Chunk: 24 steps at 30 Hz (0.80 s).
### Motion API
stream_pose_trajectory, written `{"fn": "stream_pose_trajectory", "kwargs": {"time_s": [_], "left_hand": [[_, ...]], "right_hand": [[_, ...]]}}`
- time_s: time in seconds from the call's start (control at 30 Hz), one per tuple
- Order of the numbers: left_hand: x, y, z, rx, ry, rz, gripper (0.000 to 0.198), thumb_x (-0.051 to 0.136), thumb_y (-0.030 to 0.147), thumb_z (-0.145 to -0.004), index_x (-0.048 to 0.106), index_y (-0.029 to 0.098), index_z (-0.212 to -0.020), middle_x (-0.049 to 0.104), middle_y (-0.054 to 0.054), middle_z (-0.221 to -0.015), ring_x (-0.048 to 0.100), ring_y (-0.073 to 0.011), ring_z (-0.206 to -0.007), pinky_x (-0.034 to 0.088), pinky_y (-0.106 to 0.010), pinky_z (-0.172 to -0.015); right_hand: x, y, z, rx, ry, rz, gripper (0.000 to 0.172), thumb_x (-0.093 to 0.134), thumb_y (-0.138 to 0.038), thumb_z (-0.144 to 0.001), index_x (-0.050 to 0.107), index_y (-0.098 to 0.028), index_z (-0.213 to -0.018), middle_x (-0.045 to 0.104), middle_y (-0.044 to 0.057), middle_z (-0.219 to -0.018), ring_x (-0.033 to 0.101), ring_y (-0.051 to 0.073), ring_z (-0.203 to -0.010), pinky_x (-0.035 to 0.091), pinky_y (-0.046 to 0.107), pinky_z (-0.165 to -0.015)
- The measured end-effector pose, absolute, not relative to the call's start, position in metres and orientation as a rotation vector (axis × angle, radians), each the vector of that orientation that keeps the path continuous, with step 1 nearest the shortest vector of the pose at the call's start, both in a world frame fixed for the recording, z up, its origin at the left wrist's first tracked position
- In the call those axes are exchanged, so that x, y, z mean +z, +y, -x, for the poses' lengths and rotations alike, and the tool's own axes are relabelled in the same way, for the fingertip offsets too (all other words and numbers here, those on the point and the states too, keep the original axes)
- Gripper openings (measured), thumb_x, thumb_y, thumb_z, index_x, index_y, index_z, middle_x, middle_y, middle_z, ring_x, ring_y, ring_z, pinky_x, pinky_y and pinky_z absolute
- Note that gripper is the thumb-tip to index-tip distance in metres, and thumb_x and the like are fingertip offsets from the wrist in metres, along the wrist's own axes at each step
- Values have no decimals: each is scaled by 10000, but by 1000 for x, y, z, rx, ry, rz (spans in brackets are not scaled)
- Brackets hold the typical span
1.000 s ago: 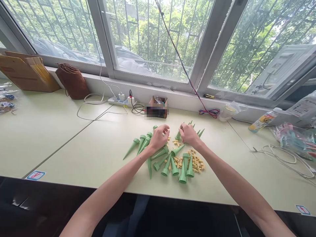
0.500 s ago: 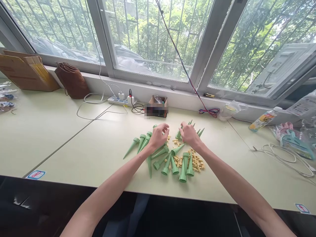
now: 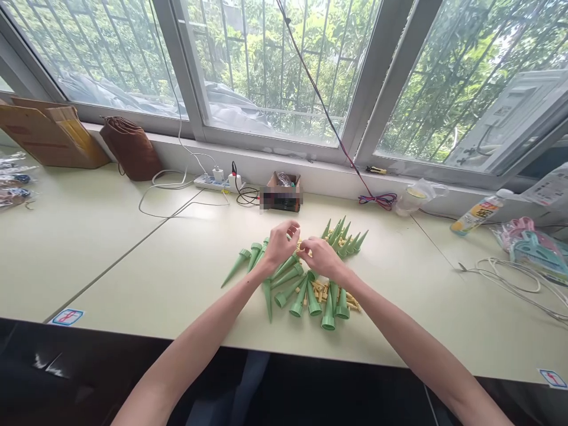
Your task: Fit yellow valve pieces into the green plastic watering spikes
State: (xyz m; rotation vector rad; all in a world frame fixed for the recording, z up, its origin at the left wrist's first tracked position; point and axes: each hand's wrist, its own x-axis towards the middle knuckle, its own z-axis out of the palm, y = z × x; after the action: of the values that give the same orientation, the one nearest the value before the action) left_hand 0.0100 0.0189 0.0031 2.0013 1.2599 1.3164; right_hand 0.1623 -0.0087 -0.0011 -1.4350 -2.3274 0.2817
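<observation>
A pile of green plastic cone spikes (image 3: 310,296) lies on the pale green table (image 3: 133,260), with several small yellow pieces (image 3: 320,290) scattered among them. Another cluster of green spikes (image 3: 344,236) points away behind my hands. My left hand (image 3: 278,245) hovers over the pile, fingers curled in a pinch. My right hand (image 3: 319,258) sits close beside it, fingers closed, their tips meeting the left hand's over the yellow pieces. What either hand pinches is too small to make out.
A small cardboard box (image 3: 284,190), a power strip (image 3: 213,180) with cables, a brown pouch (image 3: 131,148) and a cardboard carton (image 3: 48,133) line the window sill. A bottle (image 3: 481,212), white cable (image 3: 510,278) and pink-blue clips (image 3: 532,245) lie right.
My right hand has moved left and nearer, meeting my left hand over the yellow pieces. The far spike cluster it covered now shows.
</observation>
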Motion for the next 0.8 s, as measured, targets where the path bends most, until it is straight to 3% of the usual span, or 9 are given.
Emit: {"fn": "stream_pose_trajectory", "kwargs": {"time_s": [0.23,0.4,0.8], "left_hand": [[-2,20,-9,1308,1271,-2018,123,534,225,-863,630,179,-926,678,-38,-786,638,-167,-742,495,-267,-650],[-3,19,-9,1293,1258,-2023,133,529,242,-873,629,183,-936,678,-38,-788,639,-168,-742,498,-268,-649],[2,21,-7,1270,1245,-1901,158,542,294,-848,645,183,-894,688,-49,-794,643,-176,-741,479,-252,-581]], "right_hand": [[-6,-6,-152,278,-2417,1508,206,601,-320,-907,625,-161,-779,645,71,-842,601,181,-767,411,264,-659],[-7,-10,-153,161,-2473,1496,255,485,-266,-962,590,-166,-753,629,81,-840,596,181,-720,390,266,-600],[-2,-20,-179,211,-2135,1360,267,469,-284,-977,571,-155,-767,585,44,-760,533,146,-652,410,256,-639]]}}
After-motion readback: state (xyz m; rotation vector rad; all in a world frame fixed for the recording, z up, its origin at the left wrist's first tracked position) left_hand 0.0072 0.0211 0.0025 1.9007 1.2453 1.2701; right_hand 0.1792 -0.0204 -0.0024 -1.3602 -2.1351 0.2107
